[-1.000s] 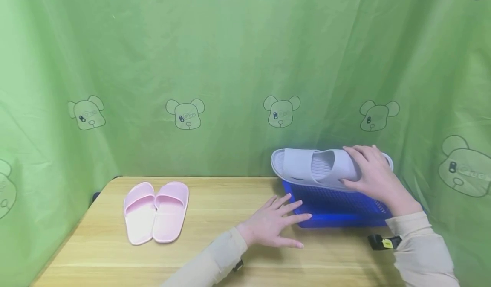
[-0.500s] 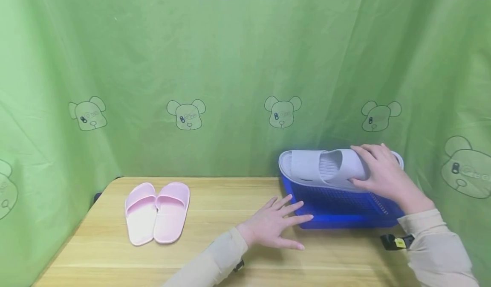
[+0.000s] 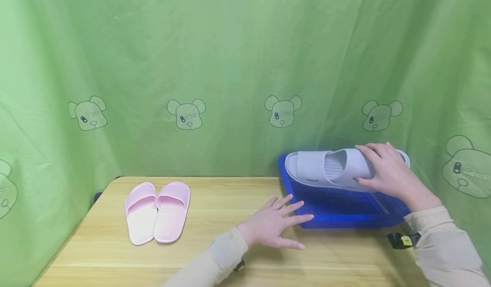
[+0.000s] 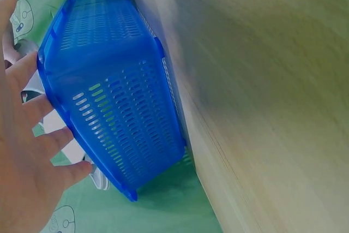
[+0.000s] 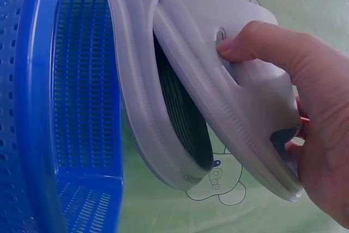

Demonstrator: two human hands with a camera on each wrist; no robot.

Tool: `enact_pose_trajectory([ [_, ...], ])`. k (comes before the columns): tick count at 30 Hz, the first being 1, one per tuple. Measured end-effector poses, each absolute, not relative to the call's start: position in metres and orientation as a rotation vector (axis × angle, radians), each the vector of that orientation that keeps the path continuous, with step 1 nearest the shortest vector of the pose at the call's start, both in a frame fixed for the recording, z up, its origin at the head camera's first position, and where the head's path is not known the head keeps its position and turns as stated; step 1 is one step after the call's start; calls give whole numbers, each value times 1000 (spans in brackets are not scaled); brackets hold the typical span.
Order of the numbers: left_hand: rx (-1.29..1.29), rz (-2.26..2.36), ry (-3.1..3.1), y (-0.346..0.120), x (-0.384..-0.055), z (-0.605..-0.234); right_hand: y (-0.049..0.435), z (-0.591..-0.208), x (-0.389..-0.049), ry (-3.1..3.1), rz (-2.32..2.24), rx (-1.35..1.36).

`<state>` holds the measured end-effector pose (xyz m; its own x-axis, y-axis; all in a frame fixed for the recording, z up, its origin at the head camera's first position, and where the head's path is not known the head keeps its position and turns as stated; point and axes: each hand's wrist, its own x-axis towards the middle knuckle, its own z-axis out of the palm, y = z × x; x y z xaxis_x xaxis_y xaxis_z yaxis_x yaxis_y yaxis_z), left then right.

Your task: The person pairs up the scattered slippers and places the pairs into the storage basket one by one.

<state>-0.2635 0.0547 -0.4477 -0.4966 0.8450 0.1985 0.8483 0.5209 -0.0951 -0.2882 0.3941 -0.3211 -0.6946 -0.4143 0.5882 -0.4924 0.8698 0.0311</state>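
My right hand (image 3: pixel 389 169) grips a pair of grey-lilac slippers (image 3: pixel 312 167), one tucked into the other, above the back part of a blue plastic basket (image 3: pixel 349 221). In the right wrist view, the thumb presses on the strap of the outer slipper (image 5: pixel 234 107), and the other slipper's (image 5: pixel 144 80) open end shows beside the basket (image 5: pixel 38 107). With its fingers spread, my left hand (image 3: pixel 270 225) has its fingertips right at the basket's left rim. The left wrist view shows these fingers along the rim of the slotted basket (image 4: pixel 120 102).
A pair of pink slippers (image 3: pixel 155 214) lies side by side on the left of the wooden table (image 3: pixel 215 201). Green curtains (image 3: pixel 230 65) printed with bear heads stand behind and at both sides.
My right hand has carried the grey-lilac slippers to the right over the basket, uncovering its back left corner. The left hand and the pink slippers have stayed in place.
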Motion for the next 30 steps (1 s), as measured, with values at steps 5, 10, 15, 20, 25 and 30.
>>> enact_pose_trajectory([
  [5, -1440, -43, -2546, 55, -263, -449, 396, -321, -290, -2447, 149, 650],
  [10, -1440, -45, -2541, 55, -263, -451, 399, -321, -292, -2455, 110, 665],
  [15, -1439, -56, -2547, 55, -263, -451, 400, -324, -295, -2461, 81, 680],
  [20, -1439, -55, -2559, 54, -263, -450, 398, -326, -298, -2477, 74, 683],
  [25, -1438, -46, -2551, 55, -264, -450, 396, -329, -301, -2485, 78, 693],
  [30, -1432, -34, -2554, 55, -263, -448, 393, -333, -304, -2503, 56, 707],
])
